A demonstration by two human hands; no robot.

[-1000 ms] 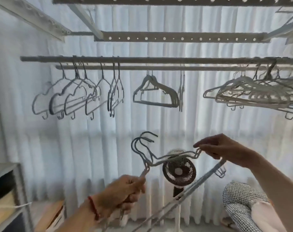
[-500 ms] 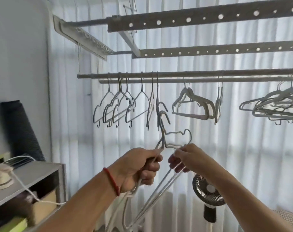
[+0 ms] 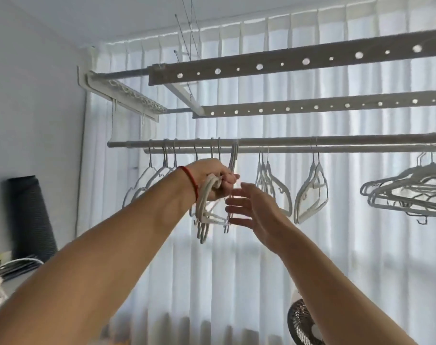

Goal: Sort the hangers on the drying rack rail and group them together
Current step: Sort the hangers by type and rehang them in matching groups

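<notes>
Several thin pale hangers (image 3: pixel 207 207) are bunched in the left hand (image 3: pixel 215 179), fingers curled round their necks, just under the round grey drying rack rail (image 3: pixel 336 141). Their hooks (image 3: pixel 234 155) reach up to the rail; whether they are over it is blurred. Bodies of the bunch hang down past the wrist, which wears a red string bracelet (image 3: pixel 190 181). Right hand (image 3: pixel 256 210) sits just beside the bunch, fingers spread and straight, gripping nothing, fingertips near the hanger bottoms. Left of the bunch, a row of thin wire hangers (image 3: pixel 149 175) hangs on the rail, partly hidden by the left forearm. Right of it, a group of white plastic hangers (image 3: pixel 274 185), then another pair (image 3: pixel 311 192), then a tilted stack of white hangers (image 3: pixel 406 192) at far right. Perforated flat rack bars (image 3: pixel 286 67) run above. White pleated curtain (image 3: pixel 336 245) behind. Dark ribbed roll (image 3: pixel 31 217) stands at left wall; fan (image 3: pixel 303 322) at bottom right, partly cut off by the right forearm.
</notes>
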